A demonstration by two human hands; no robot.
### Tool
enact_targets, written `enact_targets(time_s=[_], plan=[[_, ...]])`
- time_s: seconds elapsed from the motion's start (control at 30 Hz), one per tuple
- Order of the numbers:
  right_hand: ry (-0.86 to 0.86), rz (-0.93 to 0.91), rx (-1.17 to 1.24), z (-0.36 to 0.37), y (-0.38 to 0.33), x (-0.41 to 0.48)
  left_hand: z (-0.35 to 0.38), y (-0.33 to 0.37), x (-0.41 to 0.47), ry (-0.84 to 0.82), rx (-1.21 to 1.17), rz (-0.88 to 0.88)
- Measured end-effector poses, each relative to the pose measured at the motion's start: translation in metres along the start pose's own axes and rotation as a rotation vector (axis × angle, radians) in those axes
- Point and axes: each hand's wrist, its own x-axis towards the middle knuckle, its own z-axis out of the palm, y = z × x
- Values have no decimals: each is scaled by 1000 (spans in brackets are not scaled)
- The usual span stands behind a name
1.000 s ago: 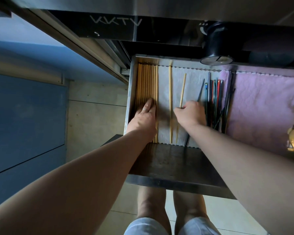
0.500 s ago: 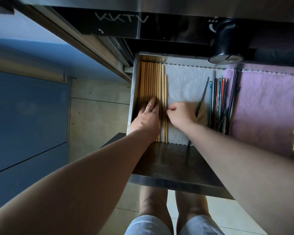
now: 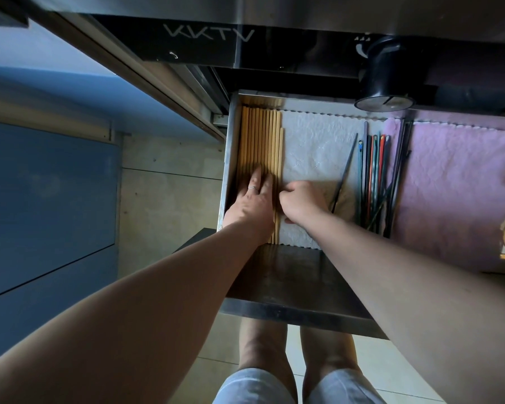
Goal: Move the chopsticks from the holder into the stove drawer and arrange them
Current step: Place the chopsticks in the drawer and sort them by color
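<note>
**Pale bamboo chopsticks (image 3: 260, 141) packed side by side along the left wall of the open steel stove drawer (image 3: 226, 176).**

The left hand (image 3: 252, 202) lies flat on the near half of that row, fingers straight and pressing down, with a ring on one finger. The right hand (image 3: 299, 201) sits just beside it. Its fingers are curled up against the rightmost stick, whose far end stops short of its neighbours'. Whether it pinches that stick or only touches it, I cannot tell. Right of the row there's a white crinkled paper liner (image 3: 312, 147) on the drawer floor. Further right a lone dark chopstick (image 3: 344, 170) lies slanted. Beyond it a bunch of thin coloured chopsticks (image 3: 373, 176) lies at the edge of a pink cloth (image 3: 455, 185). A black round knob (image 3: 384, 80) juts out over the far edge of the drawer.
</note>
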Motion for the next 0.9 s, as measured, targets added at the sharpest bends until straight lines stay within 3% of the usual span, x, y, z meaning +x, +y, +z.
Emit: enact_targets(time_s=[0.3, 0.67, 0.9], plan=[[-112, -34, 63, -4, 17, -8, 2, 3, -1, -70, 47, -15], [120, -116, 46, -81, 80, -13, 13, 50, -10, 29, 130, 108], [258, -145, 46, -119, 132, 1, 32, 106, 4, 26, -148, 59]])
